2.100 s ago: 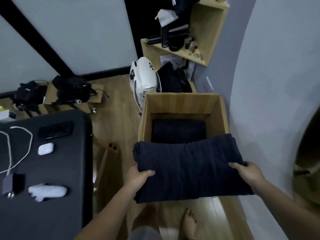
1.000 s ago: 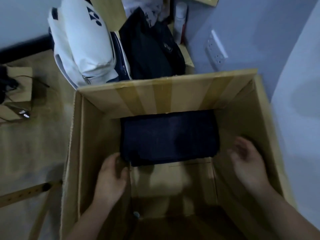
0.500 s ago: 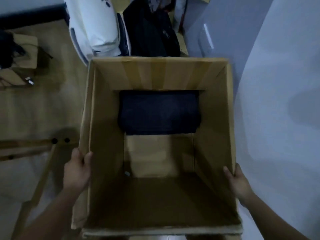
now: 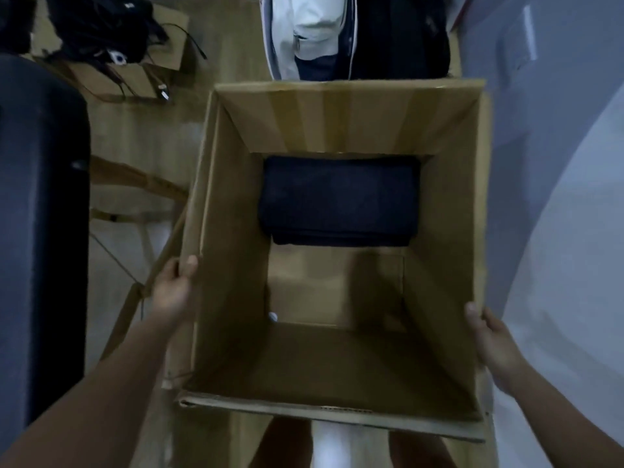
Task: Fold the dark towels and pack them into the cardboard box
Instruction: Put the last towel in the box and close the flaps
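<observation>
Dark navy folded towels (image 4: 339, 197): stacked against far wall inside open brown cardboard box (image 4: 337, 119), leaving near floor free. Grips opposite side rims with left hand (image 4: 172, 288) and right hand (image 4: 493, 339), fingers (image 4: 189, 266) curled over cardboard, likely steadying it.

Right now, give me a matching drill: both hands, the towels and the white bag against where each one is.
Things:
1. left hand
2. right hand
3. dark towels
4. white bag

Places:
A. beyond the far wall of the cardboard box
B. gripping the box's right wall
C. on the box floor, at the far end
D. gripping the box's left wall

Pairs: 1-D, 2-B, 3-C, 4-A
</observation>
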Action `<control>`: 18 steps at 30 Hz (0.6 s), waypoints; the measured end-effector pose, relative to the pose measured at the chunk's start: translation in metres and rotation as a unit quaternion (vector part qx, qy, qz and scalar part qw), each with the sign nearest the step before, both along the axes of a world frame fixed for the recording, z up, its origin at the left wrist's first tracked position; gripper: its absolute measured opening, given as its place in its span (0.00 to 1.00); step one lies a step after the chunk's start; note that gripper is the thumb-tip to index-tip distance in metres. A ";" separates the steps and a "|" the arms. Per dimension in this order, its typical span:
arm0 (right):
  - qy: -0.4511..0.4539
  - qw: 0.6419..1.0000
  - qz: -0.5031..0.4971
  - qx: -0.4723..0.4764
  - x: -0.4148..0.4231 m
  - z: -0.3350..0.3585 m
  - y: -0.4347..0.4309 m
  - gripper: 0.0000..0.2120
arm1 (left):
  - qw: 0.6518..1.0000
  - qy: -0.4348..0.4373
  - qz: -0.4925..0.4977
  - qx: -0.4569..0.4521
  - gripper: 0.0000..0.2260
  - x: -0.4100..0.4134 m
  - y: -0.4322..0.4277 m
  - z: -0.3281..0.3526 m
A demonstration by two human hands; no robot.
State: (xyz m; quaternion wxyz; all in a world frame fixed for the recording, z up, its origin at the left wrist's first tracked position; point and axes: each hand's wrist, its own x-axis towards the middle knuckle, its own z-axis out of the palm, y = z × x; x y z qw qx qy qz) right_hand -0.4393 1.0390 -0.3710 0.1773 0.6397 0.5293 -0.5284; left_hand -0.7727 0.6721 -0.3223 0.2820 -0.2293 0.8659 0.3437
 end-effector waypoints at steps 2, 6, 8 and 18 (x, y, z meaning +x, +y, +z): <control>0.001 0.985 -0.155 -0.078 0.026 -0.022 -0.015 0.53 | 0.985 -0.097 0.130 0.059 0.28 0.003 -0.033 0.005; -0.121 0.956 -0.208 -0.169 0.062 -0.033 -0.051 0.34 | 0.954 -0.200 0.216 0.062 0.22 0.058 -0.066 0.023; -0.121 0.946 -0.244 -0.174 0.066 -0.032 -0.058 0.24 | 0.934 -0.237 0.256 0.070 0.18 0.077 -0.072 0.025; -0.011 0.897 -0.430 -0.101 0.077 -0.005 -0.038 0.10 | 0.829 -0.244 0.463 0.196 0.10 0.081 -0.087 0.016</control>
